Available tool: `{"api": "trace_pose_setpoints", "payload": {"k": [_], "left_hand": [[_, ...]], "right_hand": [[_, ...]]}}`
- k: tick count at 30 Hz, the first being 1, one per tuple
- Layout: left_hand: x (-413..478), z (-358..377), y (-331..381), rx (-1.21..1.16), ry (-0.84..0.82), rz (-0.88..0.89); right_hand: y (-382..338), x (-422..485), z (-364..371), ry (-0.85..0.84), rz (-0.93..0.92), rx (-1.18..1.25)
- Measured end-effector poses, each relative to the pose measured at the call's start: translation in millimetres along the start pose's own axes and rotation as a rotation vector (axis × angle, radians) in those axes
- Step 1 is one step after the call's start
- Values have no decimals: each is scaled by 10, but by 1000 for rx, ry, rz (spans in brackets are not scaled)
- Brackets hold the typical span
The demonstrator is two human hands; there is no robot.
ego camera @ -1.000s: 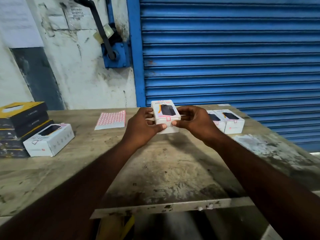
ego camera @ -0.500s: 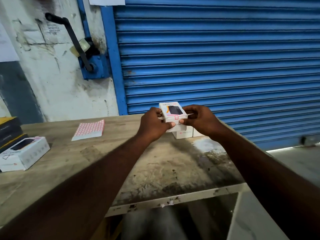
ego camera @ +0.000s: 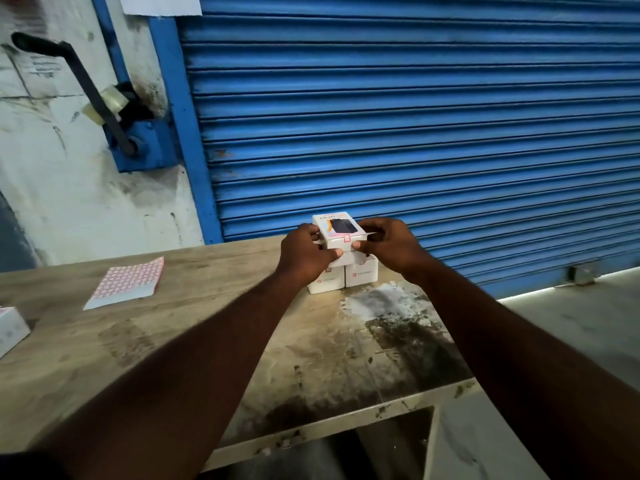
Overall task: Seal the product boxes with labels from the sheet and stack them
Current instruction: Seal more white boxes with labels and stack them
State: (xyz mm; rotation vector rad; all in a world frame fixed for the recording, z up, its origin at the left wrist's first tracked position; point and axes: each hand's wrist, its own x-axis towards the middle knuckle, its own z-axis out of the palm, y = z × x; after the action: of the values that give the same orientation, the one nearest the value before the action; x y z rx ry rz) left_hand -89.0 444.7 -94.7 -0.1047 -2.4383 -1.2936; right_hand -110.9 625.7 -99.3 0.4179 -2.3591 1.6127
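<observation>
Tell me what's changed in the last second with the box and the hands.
The labelled box was carried right, to over the two boxes standing side by side on the table. Left hand and right hand still hold it; nothing was let go. The label sheets stayed put.

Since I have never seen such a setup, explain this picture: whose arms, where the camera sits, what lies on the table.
No machine here: the camera sits on a person's head, looking forward and down, so the arms are that person's own. The left hand and right hand both grip one white box bearing a small red label. It is just over two boxes set side by side on the wooden table; whether it touches them I cannot tell. A pad of label sheets lies further left, another box at the left edge.
</observation>
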Motion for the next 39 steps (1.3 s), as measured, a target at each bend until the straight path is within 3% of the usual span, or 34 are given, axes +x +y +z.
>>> {"api": "trace_pose_setpoints", "payload": {"k": [17, 39], "left_hand": [[359, 362, -80, 39, -57, -1], [395, 541, -155, -32, -57, 9]], "right_hand": [[359, 397, -96, 66, 64, -149], [539, 447, -110, 126, 100, -143]]}}
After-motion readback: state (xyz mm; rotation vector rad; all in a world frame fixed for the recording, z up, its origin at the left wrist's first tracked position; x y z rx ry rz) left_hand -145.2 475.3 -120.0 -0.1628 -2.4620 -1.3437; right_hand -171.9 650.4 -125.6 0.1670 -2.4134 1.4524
